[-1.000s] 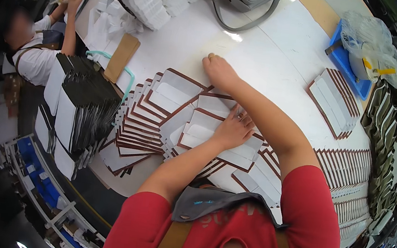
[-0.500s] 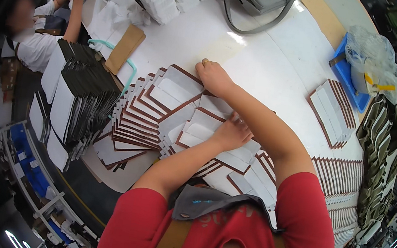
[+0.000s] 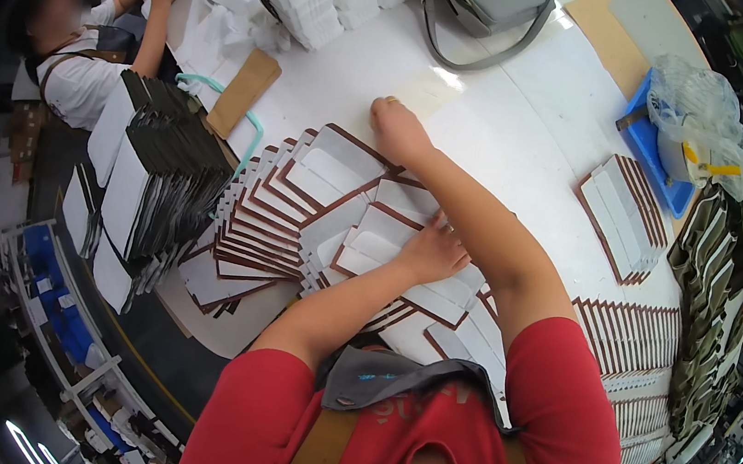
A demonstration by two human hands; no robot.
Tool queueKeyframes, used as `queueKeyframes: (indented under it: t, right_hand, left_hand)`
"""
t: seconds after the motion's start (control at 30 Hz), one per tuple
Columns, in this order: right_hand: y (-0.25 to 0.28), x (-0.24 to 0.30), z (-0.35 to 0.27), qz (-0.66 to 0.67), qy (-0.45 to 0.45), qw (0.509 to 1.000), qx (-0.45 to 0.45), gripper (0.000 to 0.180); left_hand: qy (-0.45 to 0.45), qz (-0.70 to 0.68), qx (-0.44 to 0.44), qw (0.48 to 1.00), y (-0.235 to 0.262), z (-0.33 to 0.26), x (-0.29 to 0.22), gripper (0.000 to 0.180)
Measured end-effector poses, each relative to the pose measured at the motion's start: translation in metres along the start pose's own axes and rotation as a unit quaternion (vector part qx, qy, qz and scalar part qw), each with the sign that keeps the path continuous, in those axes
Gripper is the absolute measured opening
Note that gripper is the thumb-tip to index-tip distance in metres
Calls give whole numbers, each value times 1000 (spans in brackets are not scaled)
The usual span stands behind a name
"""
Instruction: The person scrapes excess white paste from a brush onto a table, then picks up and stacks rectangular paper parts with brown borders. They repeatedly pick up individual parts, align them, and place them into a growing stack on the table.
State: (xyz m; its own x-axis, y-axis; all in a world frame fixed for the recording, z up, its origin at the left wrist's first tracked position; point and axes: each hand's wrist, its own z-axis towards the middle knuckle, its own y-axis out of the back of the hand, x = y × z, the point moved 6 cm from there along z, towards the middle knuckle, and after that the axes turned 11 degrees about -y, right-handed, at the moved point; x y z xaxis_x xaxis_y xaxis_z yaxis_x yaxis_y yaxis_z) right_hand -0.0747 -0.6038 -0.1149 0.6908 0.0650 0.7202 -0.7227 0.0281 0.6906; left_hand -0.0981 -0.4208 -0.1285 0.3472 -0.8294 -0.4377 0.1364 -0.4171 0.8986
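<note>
White desk (image 3: pixel 505 123) carries, in descending size, a loose fan of brown-edged pale panels (image 3: pixel 261 242) from centre to 9 o'clock, a dark stack (image 3: pixel 139 194) beyond it, ordered rows (image 3: pixel 626 333) toward 4 o'clock and a compact pile (image 3: pixel 622 216) near 3. Judged part-way: rows and pile look sorted, the fan seemingly remains. Right hand (image 3: pixel 398 131), at 12, has fingers bunched together, contents undeterminable; left hand (image 3: pixel 434 254), near centre, rests on a panel (image 3: pixel 367 255), grip undeterminable under the forearm.

White table (image 3: pixel 523 130), brown-edged panels (image 3: pixel 332 172), gray bag (image 3: pixel 500 2)
</note>
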Motion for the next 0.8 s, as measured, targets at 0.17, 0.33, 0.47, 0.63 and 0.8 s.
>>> queueKeyframes:
  t: [0.17,0.33,0.47,0.63,0.8]
  right_hand:
    - [87,-54,34,422,-227,866,-141,18]
    - [294,-146,17,679,-62,630,-372,11]
    - [253,-80,6,395,-31,862,-317,10]
    - [34,-29,-10,-36,30,996,79,15]
    - [12,-9,19,-116,116,984,65,8]
  left_hand:
    - [-38,32,-98,994,2,-2,-3,37]
    - [-44,18,-100,994,5,-1,-5,42]
    - [-37,38,-96,994,3,-3,-3,42]
    - [-45,25,-68,996,3,-3,-3,44]
    - [-54,40,-103,992,6,-3,-2,43]
